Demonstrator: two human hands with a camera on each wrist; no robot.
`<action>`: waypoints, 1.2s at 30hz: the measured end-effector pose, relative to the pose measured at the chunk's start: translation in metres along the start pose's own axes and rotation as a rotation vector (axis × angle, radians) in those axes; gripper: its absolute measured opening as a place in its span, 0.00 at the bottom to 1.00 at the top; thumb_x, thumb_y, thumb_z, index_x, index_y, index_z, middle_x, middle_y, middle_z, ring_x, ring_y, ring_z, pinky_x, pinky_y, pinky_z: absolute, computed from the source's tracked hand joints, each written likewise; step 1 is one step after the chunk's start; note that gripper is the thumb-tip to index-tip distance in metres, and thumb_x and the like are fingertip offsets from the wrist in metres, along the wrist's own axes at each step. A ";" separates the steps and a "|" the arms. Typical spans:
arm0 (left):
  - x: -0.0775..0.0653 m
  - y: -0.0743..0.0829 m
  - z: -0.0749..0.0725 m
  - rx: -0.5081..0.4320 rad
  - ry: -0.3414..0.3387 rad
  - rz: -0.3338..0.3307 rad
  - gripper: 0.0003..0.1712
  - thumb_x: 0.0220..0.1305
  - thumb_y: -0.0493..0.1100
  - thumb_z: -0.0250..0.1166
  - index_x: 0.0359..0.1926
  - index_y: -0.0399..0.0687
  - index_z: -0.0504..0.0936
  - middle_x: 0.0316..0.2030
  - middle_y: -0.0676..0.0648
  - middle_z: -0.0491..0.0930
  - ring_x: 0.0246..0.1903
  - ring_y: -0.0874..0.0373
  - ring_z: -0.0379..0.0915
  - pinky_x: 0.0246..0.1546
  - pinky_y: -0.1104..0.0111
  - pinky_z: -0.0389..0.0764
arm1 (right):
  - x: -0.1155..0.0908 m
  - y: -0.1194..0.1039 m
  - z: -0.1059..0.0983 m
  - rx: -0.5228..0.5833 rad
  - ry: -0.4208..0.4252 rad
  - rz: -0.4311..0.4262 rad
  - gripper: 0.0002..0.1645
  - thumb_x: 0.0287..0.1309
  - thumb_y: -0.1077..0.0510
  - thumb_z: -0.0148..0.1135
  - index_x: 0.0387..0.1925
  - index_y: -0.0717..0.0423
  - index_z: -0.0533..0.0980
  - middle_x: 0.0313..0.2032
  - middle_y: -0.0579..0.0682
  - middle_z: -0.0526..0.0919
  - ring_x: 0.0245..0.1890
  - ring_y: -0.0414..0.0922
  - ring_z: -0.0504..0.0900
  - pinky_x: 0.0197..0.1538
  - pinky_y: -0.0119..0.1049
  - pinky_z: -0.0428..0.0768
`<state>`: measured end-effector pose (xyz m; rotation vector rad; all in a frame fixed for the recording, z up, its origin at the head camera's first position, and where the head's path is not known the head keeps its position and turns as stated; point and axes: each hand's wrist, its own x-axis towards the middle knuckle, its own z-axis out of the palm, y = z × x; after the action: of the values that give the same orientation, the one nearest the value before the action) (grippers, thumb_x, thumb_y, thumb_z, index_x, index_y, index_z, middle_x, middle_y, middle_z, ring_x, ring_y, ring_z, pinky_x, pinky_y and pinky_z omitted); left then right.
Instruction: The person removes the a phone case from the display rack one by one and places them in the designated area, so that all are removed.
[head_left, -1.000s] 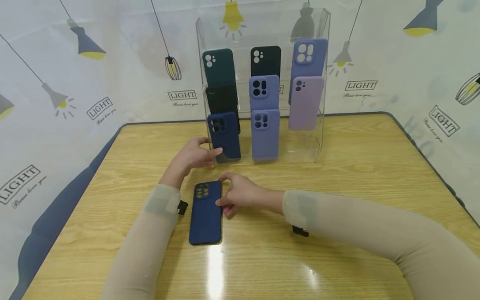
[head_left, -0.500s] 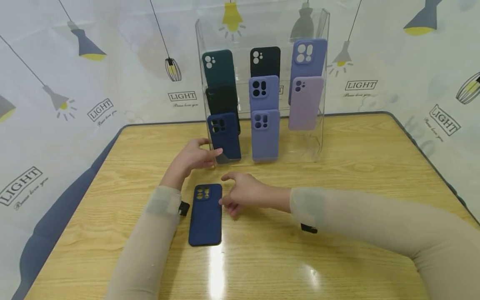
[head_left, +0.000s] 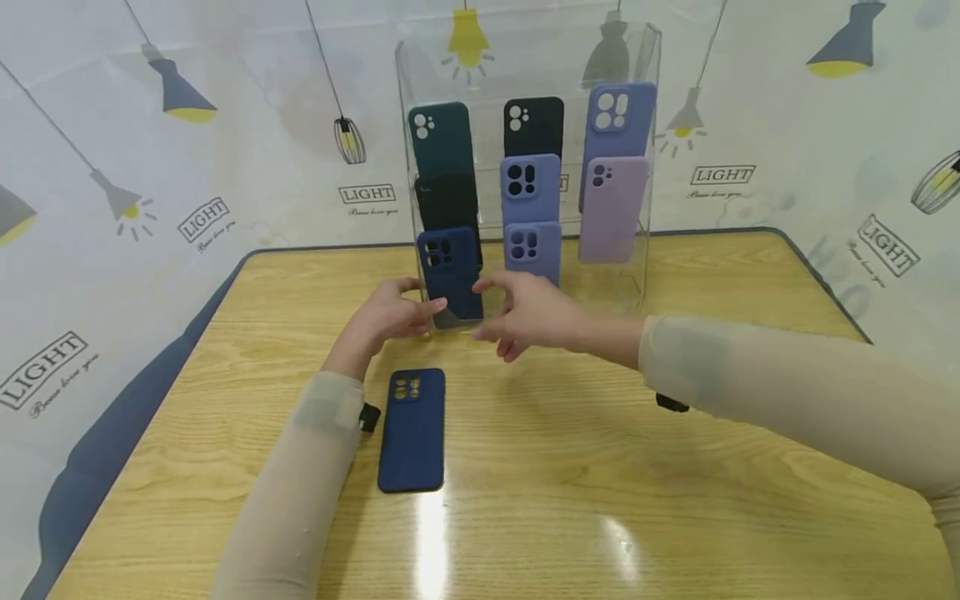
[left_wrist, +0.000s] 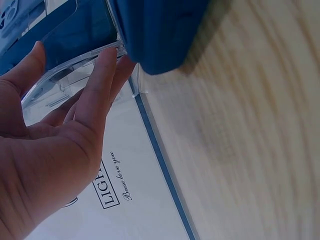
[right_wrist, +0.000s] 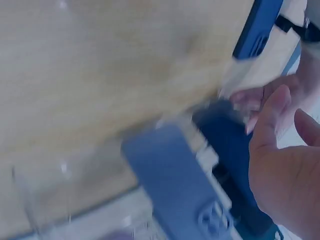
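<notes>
A clear display stand holds phone cases in three columns at the back of the table. My left hand grips its lower left edge, the thumb in front by the bottom of a navy phone case. In the left wrist view, fingertips lie along the clear plastic. My right hand is raised in front of the stand, thumb and fingers apart with nothing between them. It covers the lower part of a periwinkle phone case. Another navy phone case lies flat on the table, camera holes toward the stand.
Higher on the stand are a dark green case, black ones, more periwinkle ones and a lilac case. The wooden table ends at a wall cloth printed with lamps. My left forearm lies left of the flat case.
My right hand has left the flat navy case and moved up and right to the front of the stand. The flat case has shifted very slightly. My left hand stays at the stand's edge.
</notes>
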<state>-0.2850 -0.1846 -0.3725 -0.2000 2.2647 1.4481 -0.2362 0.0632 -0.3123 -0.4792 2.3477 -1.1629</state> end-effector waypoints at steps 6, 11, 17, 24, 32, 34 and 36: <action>0.000 0.001 0.001 -0.003 -0.003 -0.001 0.49 0.76 0.51 0.68 0.86 0.45 0.51 0.66 0.37 0.77 0.56 0.47 0.83 0.65 0.57 0.85 | -0.008 0.000 -0.041 -0.523 0.189 -0.252 0.44 0.69 0.52 0.73 0.79 0.51 0.64 0.34 0.50 0.89 0.26 0.42 0.86 0.36 0.40 0.87; -0.001 0.002 0.000 0.009 -0.004 0.003 0.50 0.76 0.51 0.68 0.86 0.45 0.50 0.71 0.37 0.75 0.61 0.45 0.82 0.65 0.57 0.85 | -0.014 0.006 -0.070 -0.554 0.268 -0.222 0.45 0.69 0.50 0.73 0.80 0.50 0.62 0.36 0.51 0.90 0.30 0.44 0.86 0.39 0.43 0.86; -0.001 0.002 -0.001 0.000 -0.010 0.006 0.50 0.76 0.52 0.68 0.86 0.45 0.50 0.72 0.37 0.74 0.64 0.44 0.81 0.65 0.58 0.85 | -0.013 0.018 -0.094 -0.543 0.307 -0.171 0.45 0.71 0.50 0.71 0.81 0.49 0.61 0.38 0.53 0.90 0.30 0.45 0.87 0.38 0.42 0.85; -0.001 -0.001 0.000 0.001 -0.012 0.010 0.50 0.76 0.52 0.68 0.86 0.45 0.50 0.68 0.37 0.77 0.60 0.46 0.82 0.64 0.58 0.85 | -0.005 0.033 -0.100 -0.466 0.306 -0.097 0.44 0.72 0.50 0.70 0.81 0.47 0.61 0.39 0.56 0.90 0.27 0.44 0.86 0.35 0.38 0.84; 0.002 -0.003 -0.001 0.000 -0.006 0.002 0.50 0.76 0.52 0.68 0.86 0.46 0.50 0.66 0.38 0.78 0.57 0.48 0.84 0.64 0.59 0.85 | -0.001 0.045 -0.095 -0.423 0.303 -0.077 0.42 0.71 0.52 0.71 0.79 0.48 0.62 0.37 0.55 0.90 0.27 0.45 0.86 0.31 0.37 0.84; 0.003 -0.004 -0.001 0.001 -0.003 -0.001 0.50 0.76 0.53 0.68 0.86 0.46 0.50 0.64 0.39 0.79 0.54 0.49 0.84 0.63 0.59 0.86 | 0.000 0.048 -0.093 -0.426 0.312 -0.090 0.41 0.71 0.54 0.71 0.78 0.50 0.64 0.38 0.56 0.90 0.27 0.46 0.87 0.31 0.38 0.84; 0.003 -0.004 -0.001 0.002 -0.003 -0.002 0.50 0.76 0.53 0.68 0.86 0.46 0.50 0.63 0.38 0.80 0.52 0.50 0.84 0.63 0.59 0.86 | 0.000 0.051 -0.091 -0.433 0.324 -0.117 0.39 0.71 0.55 0.70 0.77 0.53 0.65 0.40 0.58 0.91 0.30 0.48 0.89 0.33 0.39 0.86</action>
<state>-0.2866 -0.1866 -0.3766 -0.1991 2.2633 1.4446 -0.2920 0.1515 -0.3057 -0.6172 2.9072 -0.8230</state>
